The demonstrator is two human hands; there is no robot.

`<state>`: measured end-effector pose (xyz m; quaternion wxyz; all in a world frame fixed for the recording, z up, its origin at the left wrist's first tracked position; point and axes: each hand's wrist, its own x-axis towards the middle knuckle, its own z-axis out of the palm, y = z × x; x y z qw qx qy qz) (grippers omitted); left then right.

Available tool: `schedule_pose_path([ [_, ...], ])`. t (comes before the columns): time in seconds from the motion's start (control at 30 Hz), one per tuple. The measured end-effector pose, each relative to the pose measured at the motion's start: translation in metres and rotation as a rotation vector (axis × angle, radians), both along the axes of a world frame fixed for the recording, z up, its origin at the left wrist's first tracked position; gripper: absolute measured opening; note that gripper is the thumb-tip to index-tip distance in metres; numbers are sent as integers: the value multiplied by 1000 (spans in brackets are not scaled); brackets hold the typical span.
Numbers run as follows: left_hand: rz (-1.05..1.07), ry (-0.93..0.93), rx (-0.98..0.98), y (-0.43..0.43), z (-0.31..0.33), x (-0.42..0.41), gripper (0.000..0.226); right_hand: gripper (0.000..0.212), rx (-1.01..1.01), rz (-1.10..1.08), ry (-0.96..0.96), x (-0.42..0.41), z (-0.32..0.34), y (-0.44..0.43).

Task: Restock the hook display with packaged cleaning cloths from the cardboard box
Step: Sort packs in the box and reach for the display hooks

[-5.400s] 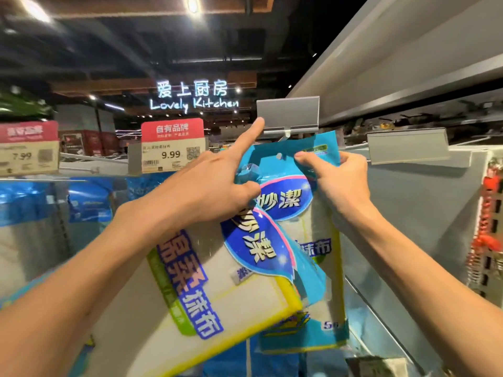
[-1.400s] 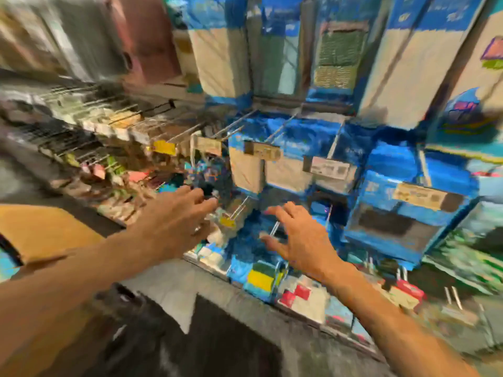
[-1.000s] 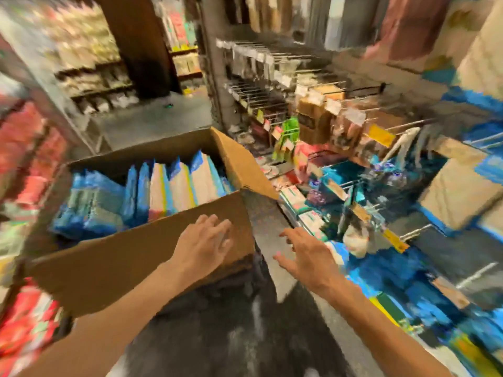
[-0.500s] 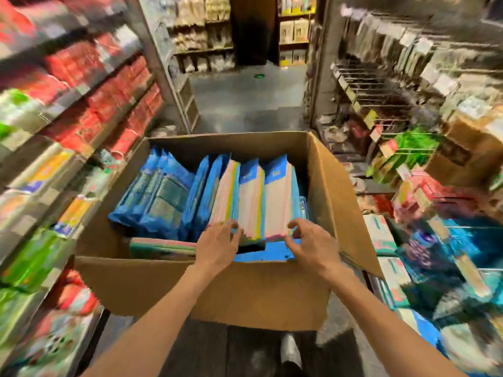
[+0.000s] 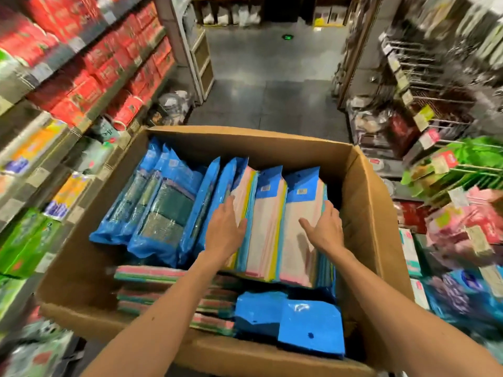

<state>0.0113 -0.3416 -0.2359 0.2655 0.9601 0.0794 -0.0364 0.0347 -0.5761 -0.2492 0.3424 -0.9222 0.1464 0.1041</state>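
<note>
An open cardboard box [image 5: 373, 213] sits in front of me, full of packaged cleaning cloths. A row of pale cloth packs with blue headers [image 5: 269, 221] stands upright in its middle. My left hand [image 5: 224, 229] lies flat against the left side of that row, fingers straight. My right hand [image 5: 325, 227] reaches over the right side of the row, fingers spread and slightly bent, touching the rightmost pack. Dark green cloth packs in blue wrap [image 5: 163, 208] lean at the left. Flat blue packs [image 5: 307, 325] lie at the near right.
Shelves of red and green packages [image 5: 89, 66] run along the left. A hook display with hanging goods and price tags [image 5: 441, 170] lines the right. The aisle floor [image 5: 272, 91] stretches ahead beyond the box. Striped pink-green packs [image 5: 152, 281] lie stacked at the box's near left.
I turned from the hook display to the box. Both hands, empty after hanging a pack, moved from the box's near edge deeper in, onto either side of the upright row.
</note>
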Motion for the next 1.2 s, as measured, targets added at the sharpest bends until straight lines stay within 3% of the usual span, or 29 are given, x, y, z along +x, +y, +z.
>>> schedule_pose_path([
  [0.17,-71,-17,-46,-4,-17,67,78,100,79,-159,55,38,-5,5],
  [0.43,-35,154,33,-1,-43,127,123,106,127,-426,77,66,-18,15],
  [0.57,-115,167,49,9,-43,134,102,72,199,-436,195,70,-23,21],
  [0.67,-168,152,7,21,-38,134,79,51,222,-442,154,60,-17,31],
  [0.93,-212,-8,-324,65,5,107,27,46,233,-428,-184,2,31,53],
  [1.1,-296,-162,-447,67,59,74,43,32,181,-328,-414,-23,78,75],
  [1.2,-323,-273,-580,61,97,53,43,33,208,-273,-542,-38,110,94],
])
